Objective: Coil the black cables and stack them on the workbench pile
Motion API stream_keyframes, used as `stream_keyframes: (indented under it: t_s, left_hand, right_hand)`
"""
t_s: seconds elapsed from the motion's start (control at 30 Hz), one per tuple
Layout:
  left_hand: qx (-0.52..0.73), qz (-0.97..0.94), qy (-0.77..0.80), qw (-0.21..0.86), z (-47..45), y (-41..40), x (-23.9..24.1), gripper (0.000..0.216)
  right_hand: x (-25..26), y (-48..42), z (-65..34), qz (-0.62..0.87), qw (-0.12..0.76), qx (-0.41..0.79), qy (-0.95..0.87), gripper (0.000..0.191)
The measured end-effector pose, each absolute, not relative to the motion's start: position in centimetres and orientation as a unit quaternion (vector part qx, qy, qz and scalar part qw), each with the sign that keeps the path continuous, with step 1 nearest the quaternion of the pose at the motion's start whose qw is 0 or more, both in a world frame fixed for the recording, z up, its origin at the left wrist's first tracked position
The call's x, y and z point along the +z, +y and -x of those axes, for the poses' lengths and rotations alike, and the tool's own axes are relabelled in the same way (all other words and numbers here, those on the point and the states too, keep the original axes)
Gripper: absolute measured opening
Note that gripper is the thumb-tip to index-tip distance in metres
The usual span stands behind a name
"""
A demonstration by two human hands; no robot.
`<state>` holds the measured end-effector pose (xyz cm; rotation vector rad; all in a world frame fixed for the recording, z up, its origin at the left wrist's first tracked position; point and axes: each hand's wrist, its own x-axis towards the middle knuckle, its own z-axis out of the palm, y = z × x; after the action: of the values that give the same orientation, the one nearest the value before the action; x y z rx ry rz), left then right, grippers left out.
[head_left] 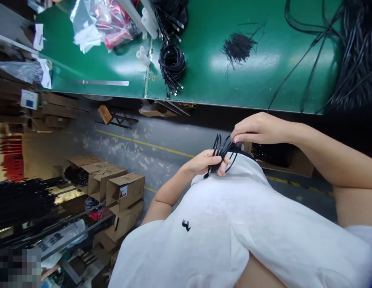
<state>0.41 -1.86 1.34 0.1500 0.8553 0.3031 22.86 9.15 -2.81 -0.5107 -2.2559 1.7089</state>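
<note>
At centre frame, both hands grip a small black cable coil [223, 154]: the left hand [205, 162] clutches its loops, the right hand [258, 129] pinches the top. Winding looks nearly finished; binding it neatly needs a firm hold

**Coil in both hands, bench beyond**

The left hand [205, 162] and the right hand [258, 128] meet on a small cable coil [223, 152], held just above the person's shirt [234, 224] and short of the bench's near edge. On the bench [204, 76], a coiled cable bundle [172, 64] lies near the near edge at the middle seam, a heap of short ties [238, 48] to its right, and loose cables [354, 52] fill the right end. A plastic bag [104, 22] sits toward the far left corner. Cardboard boxes [119, 192] stand on the floor, left of the person
</note>
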Motion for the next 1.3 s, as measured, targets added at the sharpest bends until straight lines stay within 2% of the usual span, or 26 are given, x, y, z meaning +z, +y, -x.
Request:
stream_keyframes:
  t_s: [0.1,0.17,0.23,0.3,0.37,0.47,0.57,0.7,0.83,0.97,1.13,1.3]
  left_hand:
    - [0.157,-0.014,0.433,0.888,0.3,-2.2,1.7,0.029]
    - [0.232,0.023,0.475,0.849,1.3,-2.2,2.4,0.022]
    - [0.353,0.045,0.520,0.777,2.4,-1.9,3.3,0.024]
    - [0.450,0.060,0.549,0.702,3.5,-1.4,3.9,0.025]
    - [0.468,0.065,0.570,0.673,4.2,-0.8,4.0,0.022]
    - [0.394,0.018,0.584,0.709,4.5,-0.1,2.8,0.012]
    - [0.305,-0.062,0.563,0.766,3.6,-0.1,1.1,0.027]
    - [0.205,-0.119,0.502,0.831,1.1,-1.1,-0.2,0.041]
    - [0.171,-0.100,0.440,0.876,-0.4,-1.6,0.3,0.041]
    - [0.228,-0.008,0.485,0.844,1.1,-1.3,1.9,0.030]
    - [0.397,0.074,0.586,0.703,4.4,-1.3,4.1,0.050]
    - [0.452,0.082,0.589,0.665,4.9,-1.5,4.2,0.043]
  right_hand:
    - [-6.6,9.8,-25.1,0.221,0.129,0.621,-0.741,0.042]
    - [-11.0,9.8,-28.2,0.317,0.130,0.598,-0.724,0.045]
    - [-15.2,9.0,-31.7,0.429,0.102,0.507,-0.740,0.043]
    - [-17.2,7.1,-33.8,0.438,0.038,0.425,-0.791,0.037]
    - [-15.9,4.5,-33.6,0.365,0.008,0.424,-0.829,0.035]
    - [-9.6,1.3,-30.1,0.213,0.017,0.504,-0.837,0.036]
    - [-3.9,1.5,-25.9,0.153,0.094,0.515,-0.838,0.039]
    - [-2.3,4.7,-22.8,0.174,0.124,0.526,-0.823,0.040]
    - [-4.2,6.9,-22.1,0.199,0.109,0.579,-0.783,0.038]
    - [-9.9,8.2,-25.2,0.296,0.118,0.616,-0.721,0.042]
    - [-18.0,8.0,-31.9,0.431,0.102,0.512,-0.736,0.033]
    - [-19.5,5.7,-32.2,0.407,0.056,0.433,-0.803,0.026]
